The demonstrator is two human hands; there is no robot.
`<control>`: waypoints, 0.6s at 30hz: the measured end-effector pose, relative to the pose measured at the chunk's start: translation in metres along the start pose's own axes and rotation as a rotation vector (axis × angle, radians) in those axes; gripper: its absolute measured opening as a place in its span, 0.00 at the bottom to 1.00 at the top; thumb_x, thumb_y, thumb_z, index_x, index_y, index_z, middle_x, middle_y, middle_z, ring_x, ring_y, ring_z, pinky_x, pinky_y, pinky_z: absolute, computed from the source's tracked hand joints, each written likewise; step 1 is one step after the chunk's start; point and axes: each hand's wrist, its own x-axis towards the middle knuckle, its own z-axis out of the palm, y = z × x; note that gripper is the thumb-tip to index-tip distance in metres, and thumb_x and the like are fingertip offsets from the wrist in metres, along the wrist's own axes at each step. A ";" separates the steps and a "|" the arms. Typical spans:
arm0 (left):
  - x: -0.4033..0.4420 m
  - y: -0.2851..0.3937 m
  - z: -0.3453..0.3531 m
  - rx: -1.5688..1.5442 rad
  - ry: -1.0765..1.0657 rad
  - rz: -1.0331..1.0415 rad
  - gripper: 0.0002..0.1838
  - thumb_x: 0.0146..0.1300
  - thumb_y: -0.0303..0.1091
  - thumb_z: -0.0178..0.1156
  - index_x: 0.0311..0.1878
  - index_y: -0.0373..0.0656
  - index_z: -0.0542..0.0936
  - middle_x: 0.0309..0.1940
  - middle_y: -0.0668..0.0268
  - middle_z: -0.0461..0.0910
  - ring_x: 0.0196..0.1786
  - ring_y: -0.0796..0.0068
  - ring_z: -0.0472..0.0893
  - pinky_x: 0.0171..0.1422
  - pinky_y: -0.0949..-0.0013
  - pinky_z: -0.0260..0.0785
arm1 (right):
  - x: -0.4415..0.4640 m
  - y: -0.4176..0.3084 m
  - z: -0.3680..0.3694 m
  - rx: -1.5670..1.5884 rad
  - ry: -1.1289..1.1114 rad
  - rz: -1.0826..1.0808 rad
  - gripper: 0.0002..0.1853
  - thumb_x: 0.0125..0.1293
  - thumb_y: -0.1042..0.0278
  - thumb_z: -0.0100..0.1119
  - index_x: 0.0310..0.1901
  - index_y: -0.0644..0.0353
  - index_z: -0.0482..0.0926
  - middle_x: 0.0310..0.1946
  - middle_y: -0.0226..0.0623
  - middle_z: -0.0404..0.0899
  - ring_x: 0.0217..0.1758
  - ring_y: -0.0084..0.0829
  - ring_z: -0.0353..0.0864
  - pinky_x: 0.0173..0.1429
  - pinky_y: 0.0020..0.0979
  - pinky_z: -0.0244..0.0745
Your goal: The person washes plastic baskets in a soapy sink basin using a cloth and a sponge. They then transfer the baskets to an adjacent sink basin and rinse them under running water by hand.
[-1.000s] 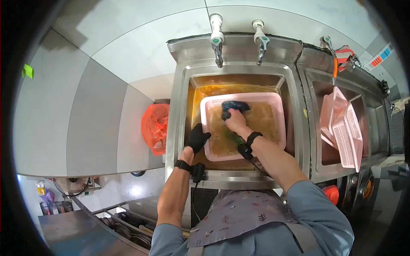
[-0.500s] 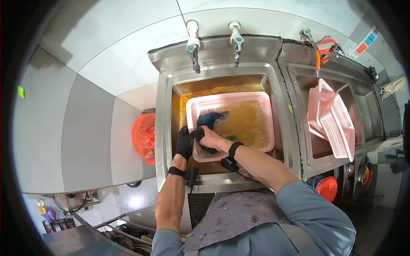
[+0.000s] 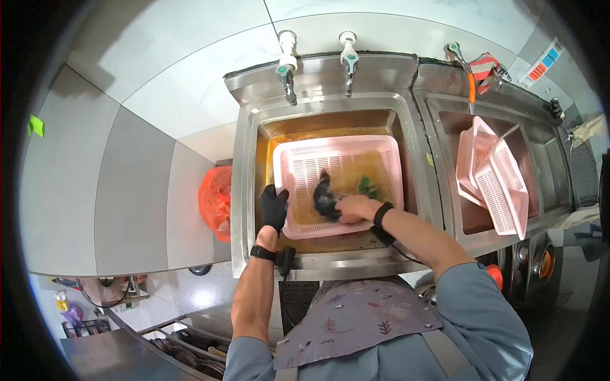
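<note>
My left hand (image 3: 274, 208), in a black glove, has its fingers closed over the left rim of a pink slotted plastic basket (image 3: 395, 166). The basket sits in a steel sink (image 3: 412, 181), in murky yellow-brown water. Low in the basket, my bare right hand (image 3: 357, 208) is closed at the end of a dark, wet, cloth-like bundle (image 3: 324, 195); its exact kind is unclear. Beyond my right fingers lies a small green piece (image 3: 366, 186), blurred under the water.
Two taps (image 3: 287, 79) stand over the sink's back edge. In the right-hand sink, several pink baskets (image 3: 502, 184) are stacked at an angle. An orange-red plastic bag (image 3: 216, 202) hangs left of the sink. Below it is an open drawer of utensils (image 3: 184, 349).
My right hand has moved right, away from the left hand, with the dark bundle. The left hand is now on the rim alone. The basket has shifted slightly left; the green piece shows more.
</note>
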 end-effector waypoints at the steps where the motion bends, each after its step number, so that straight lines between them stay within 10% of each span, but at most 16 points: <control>1: 0.000 0.002 -0.001 0.000 0.003 -0.002 0.12 0.61 0.31 0.68 0.40 0.31 0.81 0.33 0.48 0.84 0.36 0.54 0.84 0.42 0.55 0.73 | 0.004 0.019 0.004 -0.032 -0.053 0.056 0.17 0.58 0.66 0.61 0.47 0.64 0.87 0.46 0.53 0.88 0.48 0.53 0.88 0.49 0.52 0.82; 10: -0.011 0.039 -0.010 -0.019 -0.067 -0.043 0.18 0.65 0.38 0.67 0.47 0.29 0.81 0.40 0.46 0.84 0.45 0.47 0.85 0.51 0.53 0.74 | -0.034 0.067 -0.048 -0.336 0.438 0.191 0.11 0.65 0.69 0.59 0.47 0.59 0.84 0.49 0.46 0.84 0.59 0.51 0.82 0.60 0.53 0.78; 16: -0.020 0.030 -0.004 -0.225 -0.024 0.031 0.14 0.67 0.34 0.66 0.47 0.30 0.81 0.38 0.50 0.85 0.41 0.59 0.84 0.49 0.58 0.74 | -0.031 0.083 -0.039 -0.429 0.511 0.164 0.16 0.72 0.66 0.54 0.58 0.54 0.78 0.63 0.47 0.74 0.69 0.53 0.71 0.63 0.57 0.74; 18: -0.016 0.029 0.002 -0.278 0.051 -0.017 0.07 0.65 0.27 0.67 0.43 0.35 0.81 0.33 0.65 0.83 0.35 0.76 0.78 0.40 0.66 0.71 | -0.028 0.072 -0.018 -0.393 0.530 0.259 0.19 0.73 0.67 0.54 0.63 0.55 0.74 0.65 0.50 0.69 0.68 0.59 0.70 0.64 0.60 0.73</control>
